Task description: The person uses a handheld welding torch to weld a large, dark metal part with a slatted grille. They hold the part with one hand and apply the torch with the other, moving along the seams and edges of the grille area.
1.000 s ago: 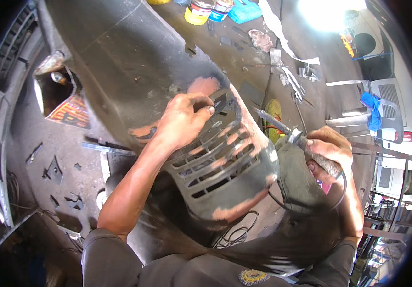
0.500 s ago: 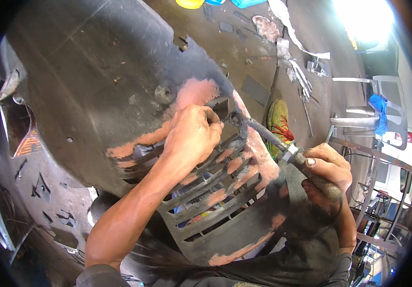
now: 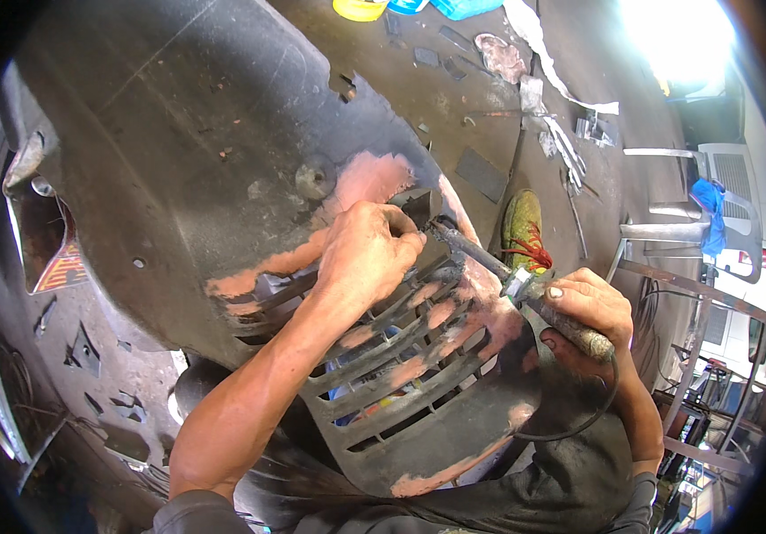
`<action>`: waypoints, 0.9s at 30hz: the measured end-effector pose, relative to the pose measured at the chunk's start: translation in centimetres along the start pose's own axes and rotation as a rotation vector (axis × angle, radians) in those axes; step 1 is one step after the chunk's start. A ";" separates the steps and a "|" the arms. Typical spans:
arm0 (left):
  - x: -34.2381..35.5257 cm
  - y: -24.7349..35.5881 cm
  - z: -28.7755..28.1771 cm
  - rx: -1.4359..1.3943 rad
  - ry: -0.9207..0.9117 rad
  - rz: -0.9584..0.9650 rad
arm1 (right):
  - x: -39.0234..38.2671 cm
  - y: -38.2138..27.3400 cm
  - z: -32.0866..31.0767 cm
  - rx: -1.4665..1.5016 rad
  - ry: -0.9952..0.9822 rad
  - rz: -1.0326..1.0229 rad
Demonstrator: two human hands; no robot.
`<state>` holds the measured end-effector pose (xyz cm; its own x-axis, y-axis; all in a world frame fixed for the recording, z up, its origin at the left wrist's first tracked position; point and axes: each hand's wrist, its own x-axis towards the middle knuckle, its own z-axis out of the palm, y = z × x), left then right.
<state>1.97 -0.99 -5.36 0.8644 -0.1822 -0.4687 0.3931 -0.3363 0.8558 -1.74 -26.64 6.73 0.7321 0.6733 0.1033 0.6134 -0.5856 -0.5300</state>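
Note:
A large dark plastic panel [image 3: 222,125] with a slatted grille [image 3: 401,356] lies across my lap, pinkish patches [image 3: 374,182] on its surface. In my right hand [image 3: 589,307] is a soldering iron [image 3: 482,255], gripped by its worn handle, with a black cord looping below. Its tip meets the panel's edge by the upper end of the slats. My left hand [image 3: 367,249] rests over the slats beside that tip, thumb and forefinger pinched together. Something dark shows near those fingertips, but I cannot make out what they hold.
My yellow-green shoe [image 3: 522,227] with red laces stands past the panel's edge. Dark flat scraps [image 3: 482,173] and white strips [image 3: 565,147] litter the floor. At the right stands a chair [image 3: 730,191] with a blue cloth [image 3: 709,214] near a metal frame [image 3: 694,287].
My right hand has shifted the iron slightly left, its tip now closer to my left fingertips. The cord shows more plainly. The left hand keeps its pinch.

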 end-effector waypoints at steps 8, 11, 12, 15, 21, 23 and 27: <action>0.0 -0.4 0.3 -0.014 0.018 0.031 | -0.1 0.0 0.1 0.011 -0.014 0.036; -0.1 -0.3 0.3 -0.013 0.013 0.002 | 0.0 0.1 0.2 0.025 -0.012 0.044; 0.0 -0.4 0.4 -0.018 0.010 -0.006 | -0.1 0.1 0.1 0.022 -0.009 0.053; -0.1 -0.7 0.6 -0.041 0.032 0.060 | -0.2 0.0 0.1 0.014 -0.004 0.087; -0.2 -0.5 0.7 -0.018 0.040 0.062 | -0.4 -0.3 0.1 0.013 0.005 0.184; -0.2 -0.6 0.8 -0.013 0.049 0.068 | -0.3 -0.5 0.0 0.004 0.015 0.210; 0.0 -0.8 1.0 -0.006 0.051 0.084 | -0.2 -0.6 0.1 0.020 0.052 0.256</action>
<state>1.33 -1.66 -6.27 0.9090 -0.1622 -0.3839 0.3205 -0.3165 0.8928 -2.26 -26.43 6.96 0.8773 0.4799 0.0067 0.4005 -0.7243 -0.5612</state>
